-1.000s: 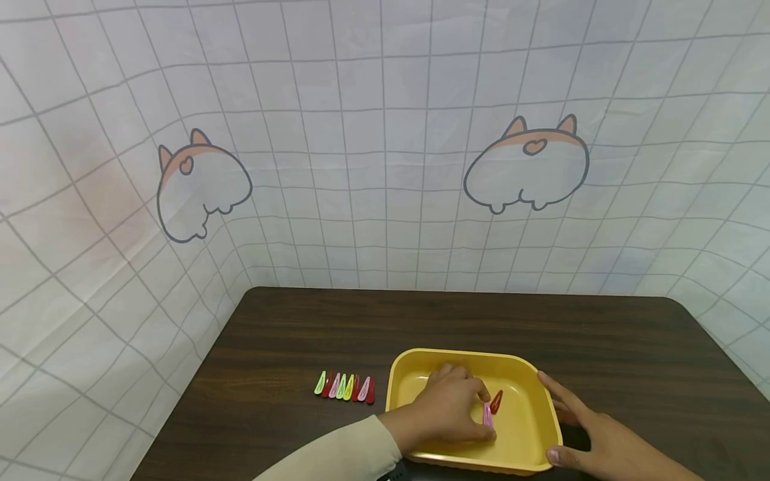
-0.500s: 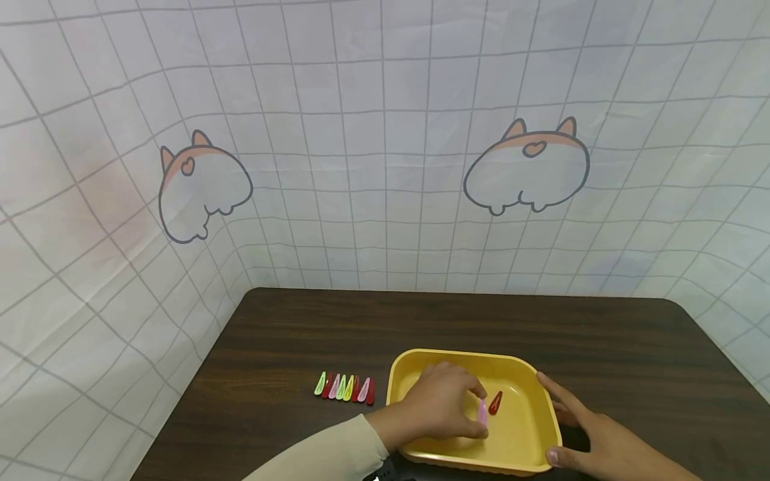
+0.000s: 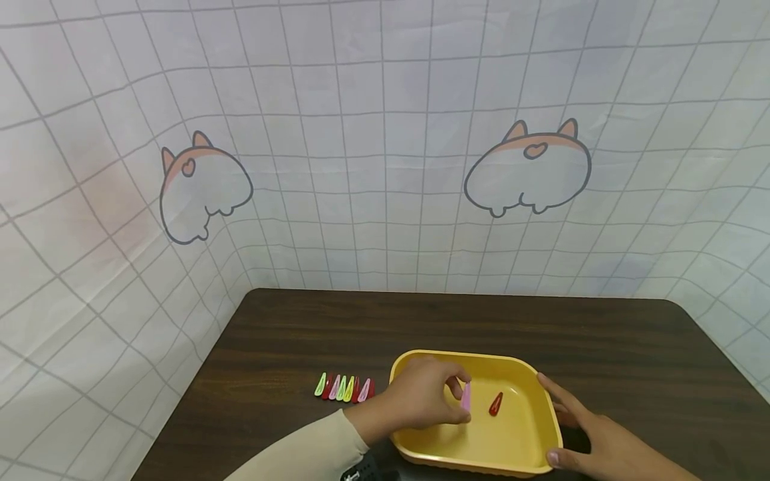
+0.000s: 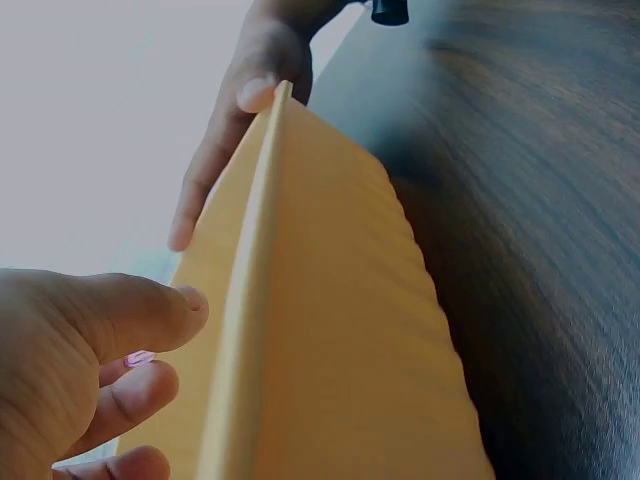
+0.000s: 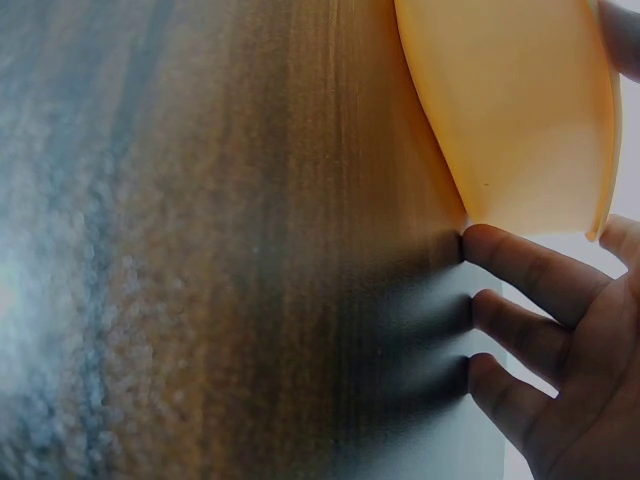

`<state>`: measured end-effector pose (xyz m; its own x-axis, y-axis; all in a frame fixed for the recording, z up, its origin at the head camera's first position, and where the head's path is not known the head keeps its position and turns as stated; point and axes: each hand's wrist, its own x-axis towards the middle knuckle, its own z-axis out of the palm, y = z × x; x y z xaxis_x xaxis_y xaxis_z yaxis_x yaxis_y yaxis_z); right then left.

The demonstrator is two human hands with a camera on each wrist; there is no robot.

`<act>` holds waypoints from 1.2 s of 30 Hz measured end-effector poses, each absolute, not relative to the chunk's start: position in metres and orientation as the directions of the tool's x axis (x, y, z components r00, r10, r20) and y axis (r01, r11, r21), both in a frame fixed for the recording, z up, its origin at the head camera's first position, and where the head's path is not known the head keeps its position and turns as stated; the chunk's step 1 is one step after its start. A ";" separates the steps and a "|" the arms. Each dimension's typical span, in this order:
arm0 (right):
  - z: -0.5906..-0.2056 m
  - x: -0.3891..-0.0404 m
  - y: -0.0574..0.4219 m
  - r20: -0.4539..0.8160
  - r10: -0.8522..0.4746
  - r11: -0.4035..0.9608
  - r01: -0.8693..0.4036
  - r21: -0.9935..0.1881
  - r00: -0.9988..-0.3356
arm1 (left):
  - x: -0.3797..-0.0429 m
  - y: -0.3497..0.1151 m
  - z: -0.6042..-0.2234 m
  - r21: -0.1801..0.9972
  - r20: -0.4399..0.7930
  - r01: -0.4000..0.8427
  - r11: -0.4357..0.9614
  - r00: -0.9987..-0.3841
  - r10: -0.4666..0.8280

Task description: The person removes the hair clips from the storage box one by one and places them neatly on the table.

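Note:
My left hand [image 3: 424, 394] pinches a pink snap hair clip [image 3: 466, 397] between thumb and fingertips, over the inside of a yellow plastic tray [image 3: 517, 444]. In the left wrist view only a bit of the pink clip [image 4: 139, 358] shows behind the thumb. A red hair clip [image 3: 496, 404] lies on the tray floor, right of that hand. At the tray's right end, my right hand [image 3: 601, 444] touches the side with fairly straight fingers, its thumb by the near corner. In the right wrist view, several fingertips [image 5: 483, 240] reach down to the table beside the tray.
Left of the tray, several hair clips [image 3: 341, 387] in green, red, pink and yellow lie in a neat row on the dark wooden table [image 3: 289, 334]. A white grid-patterned curtain [image 3: 385, 167] hangs behind and around the table.
My left hand has moved left inside the tray, carrying the pink clip away from the red one. The right hand stays at the tray's right end.

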<state>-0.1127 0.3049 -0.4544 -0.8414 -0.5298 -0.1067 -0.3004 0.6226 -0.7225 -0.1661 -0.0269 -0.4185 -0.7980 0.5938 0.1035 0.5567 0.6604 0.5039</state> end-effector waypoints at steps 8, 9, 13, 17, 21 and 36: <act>-0.455 -0.111 0.304 -0.163 -0.506 0.626 -0.230 -0.745 -0.847 | -0.169 -0.040 -0.416 0.507 0.133 0.569 0.647 -0.794 0.594; -0.455 -0.111 0.304 -0.164 -0.505 0.625 -0.229 -0.746 -0.848 | -0.168 -0.042 -0.415 0.511 0.130 0.563 0.649 -0.797 0.590; -0.456 -0.111 0.304 -0.150 -0.513 0.613 -0.238 -0.753 -0.845 | -0.168 -0.050 -0.413 0.545 0.113 0.527 0.652 -0.817 0.565; -0.456 -0.111 0.304 -0.141 -0.518 0.612 -0.250 -0.750 -0.844 | -0.169 -0.058 -0.412 0.581 0.109 0.498 0.644 -0.832 0.544; -0.456 -0.111 0.303 -0.157 -0.505 0.624 -0.233 -0.746 -0.849 | -0.169 -0.068 -0.413 0.619 0.110 0.469 0.630 -0.846 0.522; -0.455 -0.107 0.302 -0.124 -0.532 0.605 -0.274 -0.748 -0.838 | -0.172 -0.109 -0.414 0.647 0.155 0.449 0.616 -0.868 0.471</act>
<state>-0.1070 0.3022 -0.4551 -0.8376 -0.5322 -0.1235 -0.2739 0.6046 -0.7480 -0.1717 -0.1085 -0.4143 -0.8684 0.4711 0.1545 0.4493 0.6160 0.6470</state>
